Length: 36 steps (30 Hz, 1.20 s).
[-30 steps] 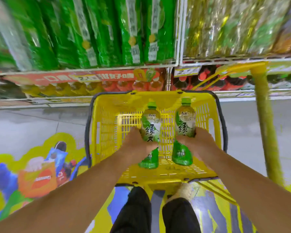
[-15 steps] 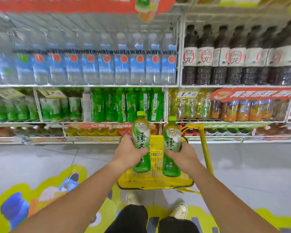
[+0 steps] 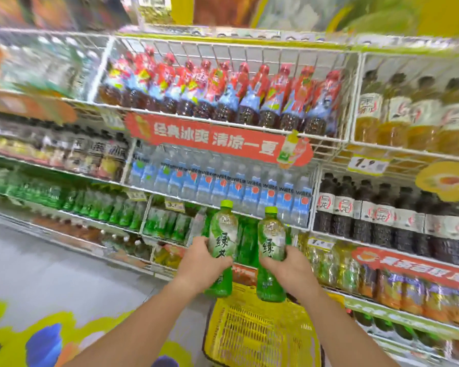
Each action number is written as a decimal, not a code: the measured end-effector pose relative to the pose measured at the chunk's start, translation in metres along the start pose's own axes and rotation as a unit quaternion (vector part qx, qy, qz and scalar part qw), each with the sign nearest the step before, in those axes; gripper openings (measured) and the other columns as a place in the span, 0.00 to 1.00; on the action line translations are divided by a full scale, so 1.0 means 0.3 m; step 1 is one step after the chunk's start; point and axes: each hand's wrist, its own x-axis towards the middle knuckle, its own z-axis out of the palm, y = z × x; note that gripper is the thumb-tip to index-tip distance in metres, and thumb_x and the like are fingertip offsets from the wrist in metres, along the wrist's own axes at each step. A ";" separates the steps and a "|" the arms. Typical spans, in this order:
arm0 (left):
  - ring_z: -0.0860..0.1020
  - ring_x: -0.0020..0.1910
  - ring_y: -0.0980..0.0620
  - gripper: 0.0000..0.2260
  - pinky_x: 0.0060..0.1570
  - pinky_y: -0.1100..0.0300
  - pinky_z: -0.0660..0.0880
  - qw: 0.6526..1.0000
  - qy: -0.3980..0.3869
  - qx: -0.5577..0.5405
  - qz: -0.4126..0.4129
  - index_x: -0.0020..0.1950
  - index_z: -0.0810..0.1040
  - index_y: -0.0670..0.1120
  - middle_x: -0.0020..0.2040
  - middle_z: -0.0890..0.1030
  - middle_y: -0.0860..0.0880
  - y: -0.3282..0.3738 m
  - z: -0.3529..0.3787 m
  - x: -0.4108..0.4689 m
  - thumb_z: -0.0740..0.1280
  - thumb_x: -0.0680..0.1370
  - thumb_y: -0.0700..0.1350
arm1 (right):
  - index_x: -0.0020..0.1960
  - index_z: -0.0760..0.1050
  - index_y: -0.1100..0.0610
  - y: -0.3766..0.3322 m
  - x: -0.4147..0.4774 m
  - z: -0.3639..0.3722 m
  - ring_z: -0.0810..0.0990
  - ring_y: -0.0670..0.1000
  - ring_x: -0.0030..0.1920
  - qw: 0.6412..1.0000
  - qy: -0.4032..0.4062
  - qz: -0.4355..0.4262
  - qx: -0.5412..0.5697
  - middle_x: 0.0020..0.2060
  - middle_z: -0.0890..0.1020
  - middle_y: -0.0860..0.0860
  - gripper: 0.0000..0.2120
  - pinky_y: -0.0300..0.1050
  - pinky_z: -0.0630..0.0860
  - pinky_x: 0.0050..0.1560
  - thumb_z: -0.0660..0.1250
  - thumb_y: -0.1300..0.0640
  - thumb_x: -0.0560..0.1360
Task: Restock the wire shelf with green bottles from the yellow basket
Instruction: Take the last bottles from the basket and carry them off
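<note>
I hold two green tea bottles upright, side by side, above the yellow basket [image 3: 260, 337]. My left hand [image 3: 200, 263] grips the left green bottle [image 3: 221, 235] around its middle. My right hand [image 3: 289, 268] grips the right green bottle [image 3: 270, 242] the same way. Both have light green caps and white-green labels. Directly behind them is the wire shelf [image 3: 170, 243] row with matching green bottles [image 3: 167, 225], below the water bottles. The basket's inside looks empty where I can see it.
White wire shelving fills the view: red-capped dark drinks [image 3: 223, 96] on top, water bottles [image 3: 223, 186] under a red banner [image 3: 215, 140], dark tea bottles [image 3: 382, 215] at right. Grey floor [image 3: 51, 266] with a colourful floor sticker [image 3: 37, 340] lies to the left.
My view has swung upward and tilted from the basket to the shelves. Both hands have lifted the two bottles out of the basket toward the green-bottle shelf row.
</note>
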 end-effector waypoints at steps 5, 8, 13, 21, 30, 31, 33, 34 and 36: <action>0.76 0.45 0.55 0.19 0.52 0.52 0.76 0.996 0.082 0.006 -0.021 0.48 0.67 0.54 0.44 0.73 0.58 0.008 -0.175 -0.107 0.76 0.69 0.53 | 0.43 0.73 0.50 -0.174 -0.054 0.014 0.80 0.50 0.34 0.997 -0.027 -0.068 -0.025 0.37 0.81 0.50 0.15 0.49 0.79 0.36 0.74 0.42 0.69; 0.74 0.41 0.61 0.19 0.46 0.55 0.75 0.993 0.117 -0.002 -0.030 0.51 0.69 0.52 0.46 0.75 0.55 -0.003 -0.288 -0.170 0.76 0.70 0.53 | 0.44 0.75 0.49 -0.279 -0.081 0.056 0.82 0.50 0.36 0.992 -0.050 -0.109 -0.034 0.37 0.82 0.48 0.14 0.51 0.81 0.40 0.74 0.42 0.67; 0.79 0.42 0.53 0.20 0.47 0.47 0.80 0.981 0.181 -0.028 -0.060 0.48 0.72 0.53 0.44 0.79 0.52 -0.092 -0.477 -0.250 0.74 0.63 0.58 | 0.45 0.75 0.49 -0.461 -0.152 0.181 0.83 0.50 0.37 0.980 -0.107 -0.161 -0.038 0.39 0.83 0.49 0.12 0.51 0.83 0.40 0.75 0.46 0.69; 0.83 0.40 0.51 0.21 0.43 0.46 0.82 0.966 0.238 -0.063 -0.076 0.48 0.74 0.54 0.43 0.83 0.53 -0.327 -0.818 -0.313 0.73 0.60 0.60 | 0.45 0.77 0.51 -0.780 -0.251 0.541 0.77 0.47 0.28 0.963 -0.156 -0.218 -0.026 0.33 0.82 0.49 0.12 0.41 0.70 0.27 0.75 0.45 0.70; 0.81 0.41 0.56 0.17 0.44 0.54 0.79 0.957 0.270 -0.030 -0.100 0.48 0.73 0.55 0.42 0.82 0.56 -0.621 -1.282 -0.358 0.71 0.62 0.57 | 0.44 0.76 0.52 -1.103 -0.371 1.060 0.77 0.45 0.29 0.950 -0.181 -0.251 -0.044 0.34 0.81 0.48 0.14 0.38 0.69 0.25 0.75 0.43 0.70; 0.80 0.41 0.57 0.17 0.42 0.56 0.78 0.955 0.275 -0.022 -0.104 0.48 0.73 0.55 0.42 0.81 0.56 -0.650 -1.330 -0.357 0.71 0.63 0.57 | 0.44 0.76 0.53 -1.137 -0.381 1.109 0.76 0.45 0.27 0.949 -0.186 -0.252 -0.037 0.34 0.81 0.49 0.14 0.37 0.70 0.23 0.75 0.44 0.70; 0.79 0.40 0.58 0.16 0.40 0.57 0.75 0.952 0.286 -0.014 -0.109 0.47 0.72 0.54 0.42 0.81 0.57 -0.703 -1.415 -0.349 0.71 0.64 0.56 | 0.43 0.74 0.52 -1.205 -0.401 1.195 0.76 0.45 0.26 0.946 -0.196 -0.254 -0.035 0.34 0.81 0.50 0.13 0.34 0.66 0.20 0.74 0.45 0.71; 0.79 0.40 0.58 0.16 0.39 0.58 0.75 0.951 0.288 -0.015 -0.109 0.47 0.72 0.54 0.42 0.81 0.57 -0.726 -1.455 -0.341 0.72 0.64 0.56 | 0.43 0.72 0.51 -1.240 -0.407 1.236 0.76 0.45 0.27 0.945 -0.200 -0.254 -0.038 0.35 0.81 0.50 0.13 0.33 0.65 0.19 0.74 0.45 0.72; 0.77 0.38 0.61 0.15 0.35 0.61 0.72 0.950 0.291 -0.019 -0.107 0.46 0.71 0.54 0.41 0.79 0.57 -0.769 -1.524 -0.315 0.73 0.65 0.54 | 0.42 0.71 0.49 -1.304 -0.408 1.312 0.76 0.45 0.28 0.944 -0.204 -0.255 -0.042 0.36 0.81 0.49 0.14 0.34 0.66 0.21 0.74 0.44 0.71</action>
